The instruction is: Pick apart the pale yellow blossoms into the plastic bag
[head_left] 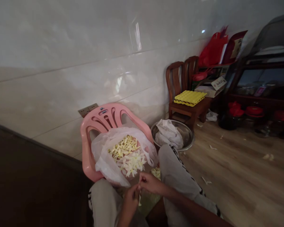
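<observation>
- Pink plastic chair (87,148), center-left of frame, back toward tiled wall (61,97).
- On its seat: open whitish plastic bag (105,162), whiter flowers (133,164) nearer the person, yellow-green buds (125,145) behind.
- Left hand (130,201), bottom center: grip narrow, fingers curled in, probably on a pale flower piece (139,200) hanging beside the fingertips; blurred there.
- Right hand (149,183), just right of it: thumb and finger bent close, meeting the left fingertips; can't tell if it holds anything.
- Both hands between the knees, just below the bag; more pale flower bits (156,172) by the right knee.
- Metal basin (188,138) right of chair, white bag (169,134) inside.
- Wooden chair (175,77), right of center, yellow egg trays (189,97) on seat.
- Upper right: red bag (213,49), dark cabinet (262,66); red-topped jars (254,113) below.
- Pale scraps (213,147) on wood-look floor (239,176), lower right.
</observation>
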Demonstrator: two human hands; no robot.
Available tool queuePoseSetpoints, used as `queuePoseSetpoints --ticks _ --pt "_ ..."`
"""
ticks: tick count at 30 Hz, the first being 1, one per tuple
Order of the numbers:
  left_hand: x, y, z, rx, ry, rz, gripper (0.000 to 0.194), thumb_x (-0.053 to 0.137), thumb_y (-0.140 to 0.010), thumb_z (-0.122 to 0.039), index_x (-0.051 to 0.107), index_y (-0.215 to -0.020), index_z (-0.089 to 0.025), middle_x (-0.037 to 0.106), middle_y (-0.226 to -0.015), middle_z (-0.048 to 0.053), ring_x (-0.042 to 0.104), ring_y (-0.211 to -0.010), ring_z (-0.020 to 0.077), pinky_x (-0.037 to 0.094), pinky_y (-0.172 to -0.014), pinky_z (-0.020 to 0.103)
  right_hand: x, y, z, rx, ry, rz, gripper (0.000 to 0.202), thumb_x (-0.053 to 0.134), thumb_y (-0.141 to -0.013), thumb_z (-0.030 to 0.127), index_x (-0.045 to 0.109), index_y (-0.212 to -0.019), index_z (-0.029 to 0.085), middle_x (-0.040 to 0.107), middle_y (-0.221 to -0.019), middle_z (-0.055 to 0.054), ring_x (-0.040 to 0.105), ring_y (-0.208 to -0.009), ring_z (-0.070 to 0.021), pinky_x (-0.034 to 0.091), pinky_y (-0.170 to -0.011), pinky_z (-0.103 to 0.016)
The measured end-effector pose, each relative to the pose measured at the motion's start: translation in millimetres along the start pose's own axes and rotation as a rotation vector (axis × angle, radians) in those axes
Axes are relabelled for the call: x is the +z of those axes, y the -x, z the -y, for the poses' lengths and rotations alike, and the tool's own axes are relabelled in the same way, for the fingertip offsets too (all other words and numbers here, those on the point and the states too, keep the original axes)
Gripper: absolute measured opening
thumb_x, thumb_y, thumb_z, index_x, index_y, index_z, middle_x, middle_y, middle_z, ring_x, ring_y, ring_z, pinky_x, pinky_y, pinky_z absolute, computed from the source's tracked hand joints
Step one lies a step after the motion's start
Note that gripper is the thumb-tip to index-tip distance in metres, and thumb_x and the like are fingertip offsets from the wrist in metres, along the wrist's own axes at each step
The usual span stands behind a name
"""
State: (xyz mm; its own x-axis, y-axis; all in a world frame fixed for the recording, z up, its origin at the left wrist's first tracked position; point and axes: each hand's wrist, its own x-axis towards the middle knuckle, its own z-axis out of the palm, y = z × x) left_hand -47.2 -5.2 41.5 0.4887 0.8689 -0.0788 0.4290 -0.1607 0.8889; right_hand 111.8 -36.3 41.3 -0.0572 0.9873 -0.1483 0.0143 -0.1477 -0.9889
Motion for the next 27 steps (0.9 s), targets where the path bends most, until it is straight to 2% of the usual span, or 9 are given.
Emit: queuePoseSetpoints --ticks 3,8,11,14,19,22,25,27 --pt "0.1 -1 0 0.062 -0.051 0.006 0.056 0.049 -0.08 -0.069 0.072 -0.077 -0.018 0.069 -0.068 0.005 0.061 -0.066 0.0217 0.046 -0.066 0.029 2 0 4 0.036 -0.055 0.011 0.011 0.055 -0.081 0.022 0.046 -0.076 0.02 0.05 -0.053 0.011 0.041 -0.033 -0.0046 0.025 -0.034 -0.014" --pt "-0.7 -4 -1 0.016 0.028 0.033 0.06 0.047 -0.079 -0.073 0.069 -0.078 -0.017 0.062 -0.062 0.0 0.055 -0.062 0.0174 0.041 -0.06 0.024 -1 -3 4 -0.02 -0.086 0.026 0.01 0.053 -0.083 0.026 0.047 -0.078 0.02 0.051 -0.053 0.011 0.045 -0.034 -0.0054 0.029 -0.034 -0.014" --pt "-1.4 -7 -2 -0.009 0.117 0.064 0.059 0.051 -0.076 -0.074 0.069 -0.077 -0.018 0.062 -0.063 0.0 0.055 -0.063 0.0175 0.043 -0.061 0.025 -2 -5 0 -0.017 -0.095 0.039 0.013 0.053 -0.084 0.031 0.048 -0.081 0.02 0.051 -0.053 0.01 0.048 -0.035 -0.0064 0.031 -0.034 -0.015" --pt "-1.9 -9 0 -0.053 0.205 0.042 0.058 0.057 -0.072 -0.073 0.072 -0.076 -0.018 0.067 -0.066 0.001 0.058 -0.065 0.0186 0.044 -0.061 0.025 -3 -6 0 0.007 -0.111 0.053 0.02 0.055 -0.085 0.039 0.048 -0.083 0.02 0.05 -0.054 0.01 0.051 -0.038 -0.0074 0.033 -0.036 -0.015" --pt "-3.3 -16 10 -0.215 0.362 -0.012 0.061 0.067 -0.057 -0.075 0.075 -0.077 -0.017 0.067 -0.057 0.0 0.059 -0.054 0.0178 0.045 -0.053 0.026 -4 -4 5 0.02 -0.127 0.027 0.028 0.058 -0.085 0.046 0.047 -0.086 0.02 0.049 -0.057 0.01 0.054 -0.042 -0.0083 0.034 -0.037 -0.016" --pt "-6.4 -21 19 -0.359 0.466 -0.083 0.067 0.07 -0.049 -0.076 0.075 -0.077 -0.015 0.071 -0.063 0.004 0.064 -0.057 0.0206 0.051 -0.057 0.031 -4 -4 7 0.016 -0.13 0.024 0.029 0.056 -0.085 0.048 0.046 -0.087 0.021 0.05 -0.057 0.01 0.056 -0.044 -0.0102 0.035 -0.037 -0.017" --pt "-8.6 -24 27 -0.465 0.519 -0.15 0.067 0.068 -0.048 -0.076 0.073 -0.077 -0.015 0.073 -0.067 0.008 0.069 -0.062 0.0235 0.054 -0.062 0.034 -5 -5 9 0.009 -0.132 -0.004 0.03 0.054 -0.086 0.049 0.044 -0.087 0.021 0.048 -0.053 0.01 0.054 -0.042 -0.0112 0.035 -0.037 -0.018" --pt "-7.5 -23 31 -0.473 0.467 -0.21 0.065 0.064 -0.05 -0.076 0.071 -0.074 -0.016 0.071 -0.062 0.006 0.066 -0.053 0.0214 0.052 -0.056 0.033 -6 -5 10 -0.007 -0.13 -0.04 0.029 0.053 -0.087 0.049 0.043 -0.087 0.022 0.047 -0.051 0.011 0.053 -0.04 -0.011 0.035 -0.036 -0.018"
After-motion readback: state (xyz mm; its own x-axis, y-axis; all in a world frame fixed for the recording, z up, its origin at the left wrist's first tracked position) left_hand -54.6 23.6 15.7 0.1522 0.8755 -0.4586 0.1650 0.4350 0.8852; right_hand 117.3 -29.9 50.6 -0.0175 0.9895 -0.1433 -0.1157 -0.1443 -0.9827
